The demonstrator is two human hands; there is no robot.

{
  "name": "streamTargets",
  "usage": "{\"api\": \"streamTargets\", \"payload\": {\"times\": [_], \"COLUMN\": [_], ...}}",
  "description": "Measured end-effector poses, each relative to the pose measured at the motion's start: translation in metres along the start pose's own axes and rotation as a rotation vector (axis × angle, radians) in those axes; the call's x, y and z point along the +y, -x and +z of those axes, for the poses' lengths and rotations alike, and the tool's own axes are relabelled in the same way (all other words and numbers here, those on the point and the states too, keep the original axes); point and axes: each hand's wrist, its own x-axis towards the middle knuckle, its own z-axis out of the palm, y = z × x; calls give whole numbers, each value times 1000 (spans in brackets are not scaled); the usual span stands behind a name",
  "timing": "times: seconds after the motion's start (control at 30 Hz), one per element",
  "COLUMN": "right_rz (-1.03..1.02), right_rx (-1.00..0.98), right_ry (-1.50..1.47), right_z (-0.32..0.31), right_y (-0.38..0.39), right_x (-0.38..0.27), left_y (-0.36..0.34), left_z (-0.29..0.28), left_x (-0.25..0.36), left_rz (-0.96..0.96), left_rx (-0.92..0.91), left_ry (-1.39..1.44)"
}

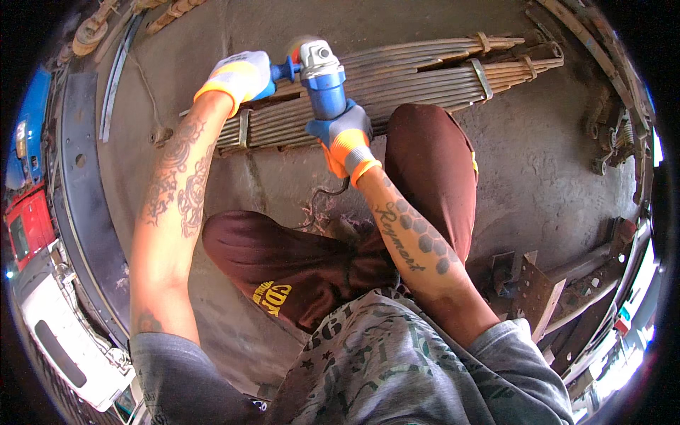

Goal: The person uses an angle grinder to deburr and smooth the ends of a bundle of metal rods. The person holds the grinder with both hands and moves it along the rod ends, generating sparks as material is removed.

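Note:
A blue angle grinder with a silver head is held over bundles of rusty steel leaf springs lying on the concrete floor, clamped by metal bands. My left hand, in a white and orange glove, is closed around the grinder's blue side handle. My right hand, in a grey, blue and orange glove, grips the lower body of the tool. A dark cord runs down from the grinder between my knees. The disc at the head is blurred.
Long steel bars and a dark channel lie at the left, with parked vehicles beyond. Rusty parts and a steel frame are on the right. My bent knees are close to the springs.

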Motion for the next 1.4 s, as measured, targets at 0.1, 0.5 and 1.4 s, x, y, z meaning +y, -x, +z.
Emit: {"api": "streamTargets", "payload": {"times": [0.1, 0.5, 1.4], "right_rz": [28, 197, 75], "right_rx": [-18, -167, 68], "right_ry": [-14, -165, -471], "right_z": [15, 50, -7], "right_y": [11, 32, 28], "right_x": [-8, -18, -3], "left_y": [13, 29, 11], "left_z": [-8, -22, -68], "left_x": [-7, -18, 77], "left_rz": [-32, -65, 261], "left_rx": [-77, -87, 148], "left_ry": [-9, -183, -324]}}
